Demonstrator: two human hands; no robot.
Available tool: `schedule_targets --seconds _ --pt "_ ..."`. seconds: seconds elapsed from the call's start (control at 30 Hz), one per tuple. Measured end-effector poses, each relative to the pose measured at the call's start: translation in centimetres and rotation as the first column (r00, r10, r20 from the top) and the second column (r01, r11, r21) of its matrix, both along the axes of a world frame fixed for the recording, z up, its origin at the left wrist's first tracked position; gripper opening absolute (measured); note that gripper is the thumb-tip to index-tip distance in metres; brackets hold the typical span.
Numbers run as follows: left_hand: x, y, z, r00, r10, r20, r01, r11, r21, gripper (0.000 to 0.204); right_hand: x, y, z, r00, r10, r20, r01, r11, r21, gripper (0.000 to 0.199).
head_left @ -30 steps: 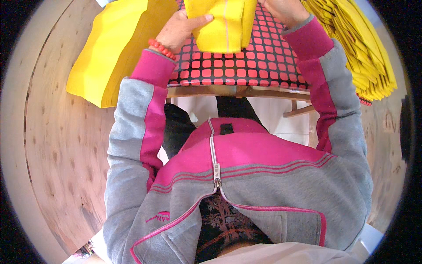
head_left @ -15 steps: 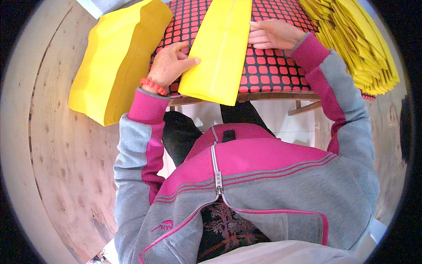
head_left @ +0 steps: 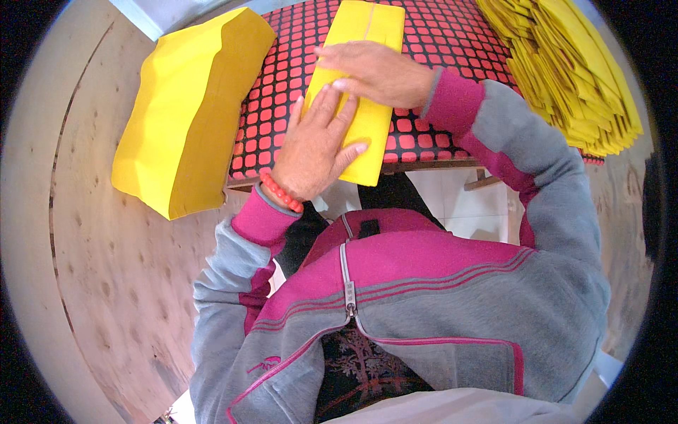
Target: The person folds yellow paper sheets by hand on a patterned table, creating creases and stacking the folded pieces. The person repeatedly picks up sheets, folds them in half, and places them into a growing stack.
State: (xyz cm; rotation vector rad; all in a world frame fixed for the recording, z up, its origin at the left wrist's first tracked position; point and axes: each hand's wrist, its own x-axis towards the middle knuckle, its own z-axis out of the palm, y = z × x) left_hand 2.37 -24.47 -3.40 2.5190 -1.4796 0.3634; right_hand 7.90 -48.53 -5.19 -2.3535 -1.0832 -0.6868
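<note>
Across the folded yellow piece (head_left: 371, 134) on the red-checked table (head_left: 265, 116), the left hand (head_left: 321, 145) and right hand (head_left: 374, 71) lie flattened, grasping nothing, hiding its middle. Left of the piece, a yellow stack's (head_left: 191, 106) layers blur together; right of it, a yellow pile (head_left: 572, 78) is cut off above.

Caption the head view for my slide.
Left hand and right hand on a long yellow piece atop a red-patterned cover.

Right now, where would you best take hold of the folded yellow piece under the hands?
I'd pinch the folded yellow piece by its near end, from the person's side: it lies flat, and that end seems to jut past the patterned tabletop. The left hand and right hand cover much of its middle.
</note>
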Motion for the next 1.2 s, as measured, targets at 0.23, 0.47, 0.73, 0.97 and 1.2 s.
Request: schedule_targets --seconds 0.23,0.47,0.73,0.97,1.2 --pt "-1.8 -0.3 -0.5 0.991 0.054 -0.119 -0.053 0.999 0.011 0.077 1.6 -0.2 -1.6 0.984 0.028 -0.178 -0.068 0.971 -0.228 0.056" --pt "-2.5 -0.6 0.6 0.980 0.077 -0.182 -0.067 0.996 0.059 0.084 4.3 -2.7 -1.9 0.991 -0.042 -0.131 0.012 0.975 -0.220 0.057" --pt "-3.1 1.0 2.3 0.941 -0.054 -0.333 0.081 0.995 0.066 0.092 11.5 -7.1 -3.9 0.967 0.018 0.255 0.041 0.974 -0.224 0.041" --pt "-3.6 1.5 1.0 0.987 -0.020 -0.160 0.034 0.996 0.088 0.084 15.2 -9.8 -4.7 0.952 -0.047 0.303 0.150 0.932 -0.329 0.053" --pt "-3.1 2.8 -1.8 0.996 -0.091 -0.001 0.091 0.987 -0.130 0.061 14.6 -10.2 -2.7 0.780 -0.614 -0.118 0.585 0.783 -0.209 0.050"
